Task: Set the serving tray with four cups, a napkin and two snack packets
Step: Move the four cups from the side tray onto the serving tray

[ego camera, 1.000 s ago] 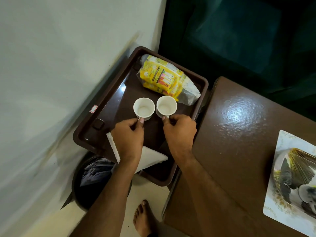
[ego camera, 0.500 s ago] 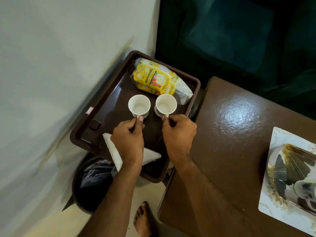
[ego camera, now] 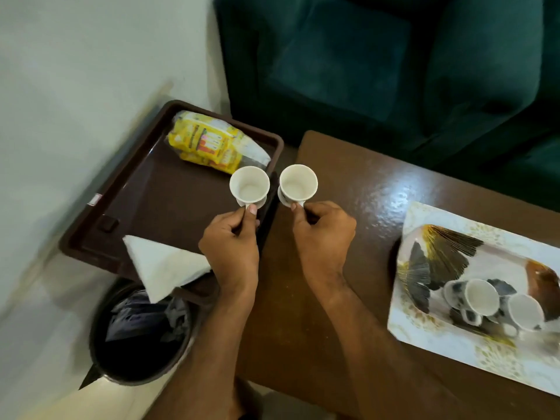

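My left hand (ego camera: 231,250) grips a white cup (ego camera: 249,185) by its handle, held above the right edge of the brown tray (ego camera: 136,189). In my right hand (ego camera: 322,234) is a second white cup (ego camera: 298,184), also held by the handle, above the brown table's left edge. Yellow snack packets (ego camera: 212,145) lie at the far end of the brown tray. A white napkin (ego camera: 162,265) hangs over its near edge. Two more cups (ego camera: 481,297) (ego camera: 525,312) stand on the patterned serving tray (ego camera: 439,344) at the right.
The brown table (ego camera: 348,183) carries the patterned tray. The brown tray rests over a dark waste bin (ego camera: 136,334) next to a pale wall. A dark green sofa (ego camera: 378,62) stands behind the table.
Both hands have lifted the two cups off the brown tray's floor and carried them to the right, toward the table. The view has swung right, showing the patterned tray's cups.
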The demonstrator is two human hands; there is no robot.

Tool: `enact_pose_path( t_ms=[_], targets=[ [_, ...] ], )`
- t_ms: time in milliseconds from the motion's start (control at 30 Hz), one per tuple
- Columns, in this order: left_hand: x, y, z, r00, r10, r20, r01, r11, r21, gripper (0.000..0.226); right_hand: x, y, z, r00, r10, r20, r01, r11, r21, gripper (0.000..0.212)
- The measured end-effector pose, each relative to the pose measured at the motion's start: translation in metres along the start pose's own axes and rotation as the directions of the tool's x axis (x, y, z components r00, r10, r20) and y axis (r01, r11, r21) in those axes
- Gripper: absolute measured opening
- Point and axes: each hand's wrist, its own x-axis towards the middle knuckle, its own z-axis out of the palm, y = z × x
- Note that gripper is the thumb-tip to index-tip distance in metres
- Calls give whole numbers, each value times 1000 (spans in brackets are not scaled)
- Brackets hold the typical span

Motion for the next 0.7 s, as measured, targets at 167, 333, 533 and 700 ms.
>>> enact_pose_path(
  t_ms=[167, 333, 533, 700],
  targets=[
    [-56, 19, 46, 998, 18, 66, -16, 999, -27, 20, 8, 41, -67, 996, 19, -83, -21, 999, -31, 15],
    [-108, 36, 95, 987, 64, 148, -60, 998, -30, 18, 16, 89, -132, 988, 34, -150, -47, 996, -79, 18],
    [-167, 57, 152, 957, 127, 262, -121, 992, -38, 17, 30, 143, -209, 969, 83, -234, -110, 988, -104, 18],
    [-198, 68, 192, 920, 201, 338, -189, 980, -68, 16, 42, 183, -259, 956, 89, -280, -134, 980, -145, 19]
  ],
)
